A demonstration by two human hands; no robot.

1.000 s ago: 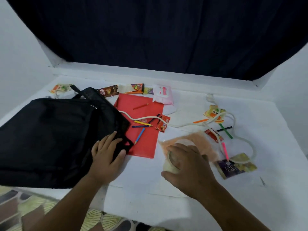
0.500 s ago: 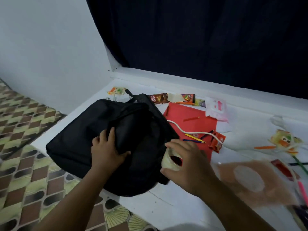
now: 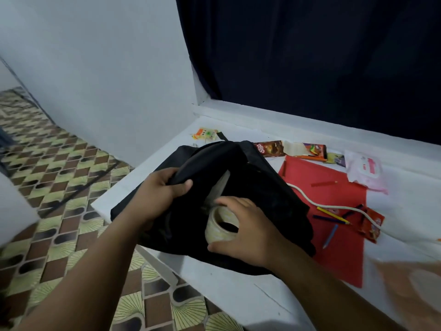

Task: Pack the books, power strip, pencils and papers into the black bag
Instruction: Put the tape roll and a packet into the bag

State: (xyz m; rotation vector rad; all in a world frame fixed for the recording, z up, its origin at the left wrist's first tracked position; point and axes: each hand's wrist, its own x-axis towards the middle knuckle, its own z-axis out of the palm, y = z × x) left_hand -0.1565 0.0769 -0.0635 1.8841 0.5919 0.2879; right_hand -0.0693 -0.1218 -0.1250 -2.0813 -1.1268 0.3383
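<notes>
Snack wrappers (image 3: 270, 148) line the far edge of a white counter (image 3: 238, 295), beside a pink-and-white tissue pack (image 3: 364, 167). A dark curtain (image 3: 310, 56) hangs behind; patterned brown-and-green tiles (image 3: 59, 187) cover the floor at left.

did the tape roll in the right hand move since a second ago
Yes. The tape roll, held by the right hand, went left from the white tabletop beside the red paper to over the black bag.

The left hand (image 3: 164, 187) is curled, thumb on top, pinching a fold of the bag (image 3: 262, 187). The right hand (image 3: 245, 230) has its fingers wrapped round a tape roll (image 3: 220, 226). Both forearms are bare.
</notes>
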